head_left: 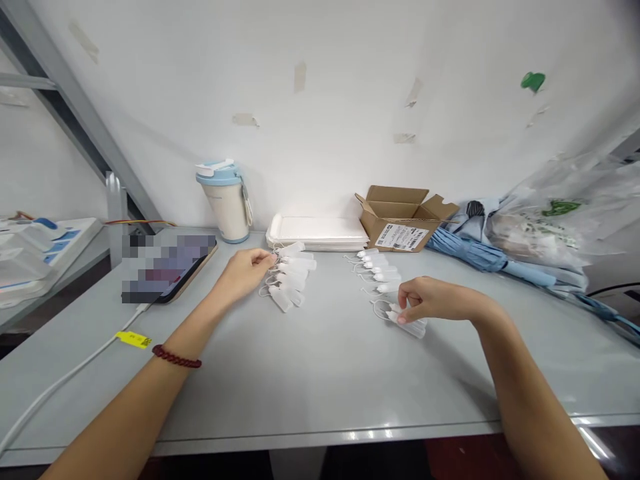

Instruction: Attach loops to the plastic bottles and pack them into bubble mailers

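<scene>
Small white translucent plastic pieces with thin loops at one end lie in two groups. My left hand (247,270) is closed in a pinch at the top of the left group (293,272), its fingertips at the loop end of one piece. Over on the right, my right hand (434,298) has curled fingers, with thumb and fingertips on the nearest pieces (413,327) of the right group. A column of similar pieces (385,275) runs up behind that hand. Its fingers partly cover what they touch.
A cream cup with a blue lid (227,207), a stack of white trays (317,231) and an open cardboard box (400,223) line the wall. A phone (170,270) with a white cable (75,370) lies left; a folded blue umbrella (470,250) and plastic bag (540,227) lie right.
</scene>
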The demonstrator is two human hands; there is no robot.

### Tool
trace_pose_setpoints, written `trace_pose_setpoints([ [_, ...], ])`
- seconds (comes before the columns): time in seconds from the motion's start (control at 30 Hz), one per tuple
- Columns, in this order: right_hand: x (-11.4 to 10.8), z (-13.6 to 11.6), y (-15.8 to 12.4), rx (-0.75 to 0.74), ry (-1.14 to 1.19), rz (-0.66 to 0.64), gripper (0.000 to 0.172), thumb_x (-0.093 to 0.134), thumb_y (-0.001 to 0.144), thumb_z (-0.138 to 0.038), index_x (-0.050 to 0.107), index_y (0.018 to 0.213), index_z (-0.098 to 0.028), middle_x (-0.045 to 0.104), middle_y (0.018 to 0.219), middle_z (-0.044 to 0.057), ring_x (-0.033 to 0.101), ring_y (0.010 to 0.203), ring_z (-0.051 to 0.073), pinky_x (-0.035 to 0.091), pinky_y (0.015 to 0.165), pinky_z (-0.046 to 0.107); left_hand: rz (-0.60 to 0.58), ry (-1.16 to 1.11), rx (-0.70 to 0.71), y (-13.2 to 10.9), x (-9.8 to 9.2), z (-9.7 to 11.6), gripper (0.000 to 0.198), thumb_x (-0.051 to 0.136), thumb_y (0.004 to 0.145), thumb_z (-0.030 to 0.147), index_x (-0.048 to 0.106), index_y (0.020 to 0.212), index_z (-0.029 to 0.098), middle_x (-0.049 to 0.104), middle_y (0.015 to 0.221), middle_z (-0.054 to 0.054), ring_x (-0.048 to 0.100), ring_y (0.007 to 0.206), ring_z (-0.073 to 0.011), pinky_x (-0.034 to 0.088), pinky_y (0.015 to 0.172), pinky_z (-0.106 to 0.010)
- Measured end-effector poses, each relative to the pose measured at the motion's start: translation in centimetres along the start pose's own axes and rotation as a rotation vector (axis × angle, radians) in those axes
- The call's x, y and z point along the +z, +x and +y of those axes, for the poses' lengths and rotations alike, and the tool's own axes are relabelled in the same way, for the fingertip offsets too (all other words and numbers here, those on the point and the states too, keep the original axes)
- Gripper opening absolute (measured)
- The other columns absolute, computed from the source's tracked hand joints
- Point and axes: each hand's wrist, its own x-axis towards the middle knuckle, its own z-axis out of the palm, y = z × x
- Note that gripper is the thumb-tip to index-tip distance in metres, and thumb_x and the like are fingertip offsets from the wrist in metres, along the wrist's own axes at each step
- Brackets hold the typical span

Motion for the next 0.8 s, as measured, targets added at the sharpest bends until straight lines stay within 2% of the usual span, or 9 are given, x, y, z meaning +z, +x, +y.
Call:
trace_pose_setpoints([
  [0.17, -0.1, 0.6, 0.2, 0.003, 0.019, 0.027, 0.038, 0.061, 0.066, -0.054, 0.058, 0.080, -0.018, 0.054, 0.072, 0.001, 0.048, 0.062, 0.014, 0.031, 0.050, 0.024, 0.096, 0.139, 0.043, -0.3, 0.2, 0.5, 0.037, 0.050, 0.076, 0.043, 0.064, 0.097, 0.017, 0.070, 0.095, -0.006, 0.062, 0.090, -0.0225, 0.047, 0.078, -0.031],
  [0.37, -0.4, 1.5, 0.4, 0.074, -0.002, 0.016, 0.038, 0.061, 0.066, -0.053, 0.059, 0.081, -0.018, 0.056, 0.074, 0.002, 0.050, 0.064, 0.015, 0.033, 0.052, 0.025, 0.036, 0.269, 0.077, -1.1, 0.6, 1.4, 0.032, 0.045, 0.080, 0.038, 0.066, 0.093, 0.017, 0.071, 0.095, -0.006, 0.062, 0.090, -0.0237, 0.047, 0.079, -0.033],
  [0.5, -0.3, 1.8, 0.8, 0.085, 0.007, -0.023, 0.038, 0.062, 0.065, -0.052, 0.061, 0.082, -0.018, 0.056, 0.074, 0.002, 0.050, 0.066, 0.016, 0.034, 0.054, 0.026, 0.044, 0.369, 0.087, -1.3, 0.3, 1.5, 0.034, 0.041, 0.084, 0.035, 0.063, 0.100, 0.016, 0.070, 0.097, -0.009, 0.062, 0.092, -0.0249, 0.046, 0.079, -0.036],
  [0.6, -0.2, 1.9, 1.0, 0.075, 0.010, -0.043, 0.033, 0.063, 0.066, -0.048, 0.061, 0.078, -0.017, 0.055, 0.072, 0.001, 0.048, 0.065, 0.015, 0.033, 0.055, 0.026, 0.081, 0.405, 0.094, -1.5, 0.1, 1.8, 0.032, 0.041, 0.083, 0.035, 0.063, 0.099, 0.017, 0.070, 0.096, -0.008, 0.063, 0.091, -0.0247, 0.047, 0.077, -0.035],
  [0.7, -0.3, 2.0, 0.9, 0.017, 0.058, 0.008, 0.029, 0.062, 0.068, -0.045, 0.060, 0.072, -0.017, 0.054, 0.067, 0.000, 0.045, 0.061, 0.013, 0.031, 0.053, 0.026, 0.138, 0.397, 0.124, -1.9, 0.3, 2.3, 0.031, 0.044, 0.082, 0.035, 0.064, 0.099, 0.018, 0.070, 0.094, -0.006, 0.063, 0.087, -0.0232, 0.047, 0.075, -0.031],
  [0.8, -0.4, 1.5, 0.6, -0.105, 0.183, 0.187, 0.029, 0.060, 0.072, -0.047, 0.057, 0.072, -0.018, 0.052, 0.065, -0.001, 0.045, 0.059, 0.012, 0.033, 0.053, 0.025, 0.190, 0.328, 0.194, -2.8, 1.1, 3.1, 0.030, 0.045, 0.083, 0.035, 0.064, 0.099, 0.018, 0.070, 0.092, -0.005, 0.062, 0.081, -0.0208, 0.047, 0.072, -0.029],
])
